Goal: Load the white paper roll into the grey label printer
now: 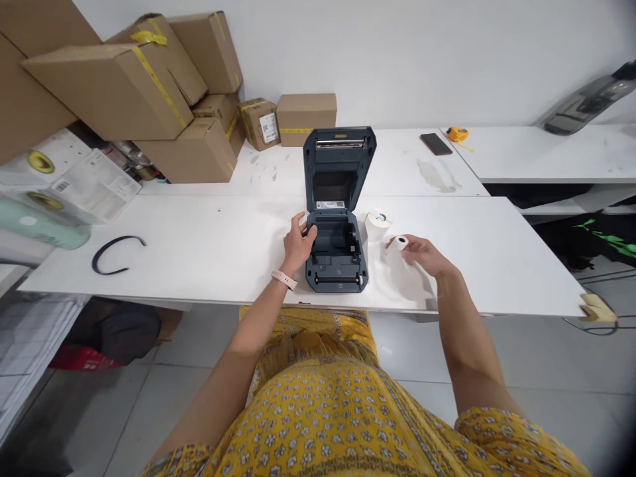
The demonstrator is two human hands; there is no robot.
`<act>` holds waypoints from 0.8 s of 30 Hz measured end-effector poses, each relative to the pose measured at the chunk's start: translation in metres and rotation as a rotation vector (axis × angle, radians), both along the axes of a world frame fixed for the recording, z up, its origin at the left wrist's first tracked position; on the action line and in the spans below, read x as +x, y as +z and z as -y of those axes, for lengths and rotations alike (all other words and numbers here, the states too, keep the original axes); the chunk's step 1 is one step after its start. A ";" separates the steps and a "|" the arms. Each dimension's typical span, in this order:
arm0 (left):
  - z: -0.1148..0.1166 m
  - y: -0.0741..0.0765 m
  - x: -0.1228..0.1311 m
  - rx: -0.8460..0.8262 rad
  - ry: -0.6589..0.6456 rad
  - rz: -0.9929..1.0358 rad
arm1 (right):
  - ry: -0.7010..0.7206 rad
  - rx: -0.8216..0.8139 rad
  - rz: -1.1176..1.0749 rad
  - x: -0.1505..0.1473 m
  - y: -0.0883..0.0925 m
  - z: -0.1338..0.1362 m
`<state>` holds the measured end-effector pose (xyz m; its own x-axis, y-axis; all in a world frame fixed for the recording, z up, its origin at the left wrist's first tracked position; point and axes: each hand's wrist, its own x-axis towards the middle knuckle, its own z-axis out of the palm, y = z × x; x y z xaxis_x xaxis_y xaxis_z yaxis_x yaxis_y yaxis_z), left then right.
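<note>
A dark grey label printer [330, 265] stands on the white table with its lid [339, 165] raised and its label bay exposed. At the printer's left side, my left hand [298, 244] grips the edge, the thumb over the rim and the fingers along the outside. To the right of the printer, my right hand [421, 254] holds a small roll of white labels [399, 244] with a dark core hole facing up. A loose white strip seems to hang from that roll to the tabletop. A larger white label roll [376, 225] sits between the printer and my right hand.
Cardboard boxes [199, 149] are stacked at the back left. A black headband [106, 248] and a mint-green bottle [44, 222] lie at the left. Behind, to the right, are a phone [436, 144], a yellow tape measure [458, 134] and a tilted clear bottle [586, 103].
</note>
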<state>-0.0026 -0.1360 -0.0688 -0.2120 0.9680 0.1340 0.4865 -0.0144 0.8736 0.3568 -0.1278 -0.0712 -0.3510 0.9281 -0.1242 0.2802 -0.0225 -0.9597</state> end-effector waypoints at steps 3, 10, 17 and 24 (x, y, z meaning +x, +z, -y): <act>0.000 0.000 0.000 -0.010 -0.011 -0.006 | 0.041 0.127 -0.062 -0.019 0.039 -0.002; 0.000 0.003 0.001 -0.038 0.017 0.012 | 0.527 0.478 0.590 -0.141 0.090 -0.042; -0.012 -0.013 0.008 -0.023 -0.045 0.186 | 0.660 0.518 1.166 -0.199 0.065 -0.051; -0.022 -0.026 0.007 -0.018 -0.102 0.264 | 0.619 0.547 1.212 -0.203 0.063 -0.047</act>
